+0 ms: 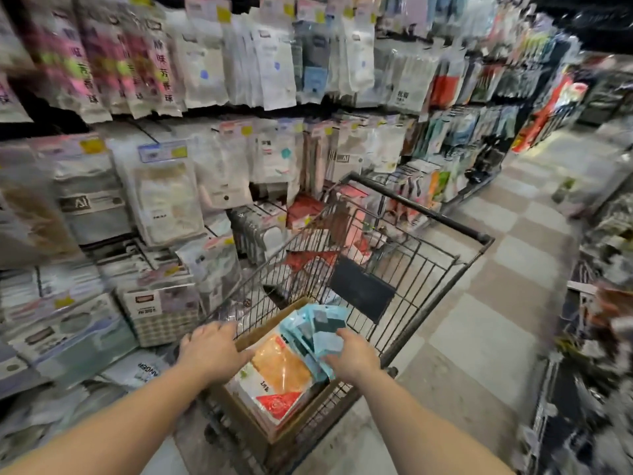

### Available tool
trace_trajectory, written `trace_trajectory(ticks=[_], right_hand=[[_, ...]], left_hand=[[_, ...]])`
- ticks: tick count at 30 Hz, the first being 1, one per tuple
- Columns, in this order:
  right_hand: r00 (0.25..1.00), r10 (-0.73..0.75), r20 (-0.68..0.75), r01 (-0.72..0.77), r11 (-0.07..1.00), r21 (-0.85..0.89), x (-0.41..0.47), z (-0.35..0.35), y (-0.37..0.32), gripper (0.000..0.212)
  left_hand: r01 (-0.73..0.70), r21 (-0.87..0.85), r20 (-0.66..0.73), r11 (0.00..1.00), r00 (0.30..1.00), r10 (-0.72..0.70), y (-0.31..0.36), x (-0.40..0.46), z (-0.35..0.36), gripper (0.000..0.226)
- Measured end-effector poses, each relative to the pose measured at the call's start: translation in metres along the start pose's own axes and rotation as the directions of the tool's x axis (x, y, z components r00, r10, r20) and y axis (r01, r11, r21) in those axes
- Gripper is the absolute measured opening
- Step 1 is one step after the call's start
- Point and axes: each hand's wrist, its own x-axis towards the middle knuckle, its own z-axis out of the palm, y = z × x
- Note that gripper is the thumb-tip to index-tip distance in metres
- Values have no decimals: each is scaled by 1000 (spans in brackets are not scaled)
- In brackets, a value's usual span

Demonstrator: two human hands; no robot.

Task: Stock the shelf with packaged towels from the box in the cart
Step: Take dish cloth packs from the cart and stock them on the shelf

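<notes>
Packaged towels point(310, 337), light blue and in clear wrap, standing bunched in the far end of a brown cardboard box point(250, 419). Nearer in the same box, an orange towel pack point(281, 368) lying flat, with a red band and a white round mark on its lower end; small dark print beside it too blurred to read. Box itself seated in the near end of a black wire cart point(404, 269), against the cart's left side. Deeper in the cart basket, a dark flat panel point(359, 289) leaning on the wire, plus red and white packets point(356, 248) heaped toward the handle.

Left hand point(214, 347) resting on the left rim of box and cart, fingers loosely curved over the edge, nothing gripped as far as can be seen. Right hand point(352, 354) reaching into the blue packs, fingers pushed among them; whether pinching one cannot be told.

Shelf point(144, 207) on the left, crowded with hanging and stacked packets in white, grey and beige. Top row: pink and green packs point(85, 63) bearing vertical Chinese characters, blurred. Grey pack point(90, 204) marked with what looks like "AI". Yellow price tags point(91, 145) on several headers, not legible. Lower down, a checked pack point(161, 317) with a white label, its writing unreadable. Checkered floor point(479, 337) to the right of the cart.
</notes>
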Motion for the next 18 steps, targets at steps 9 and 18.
trace_trajectory(ticks=[9, 18], right_hand=[[993, 53, 110, -52, 999, -7, 126, -10, 39, 57], [940, 238, 243, -277, 950, 143, 220, 53, 72, 58]], left_hand=[[79, -34, 185, 996, 980, -71, 53, 96, 57, 83], [214, -151, 426, 965, 895, -131, 51, 162, 151, 85]])
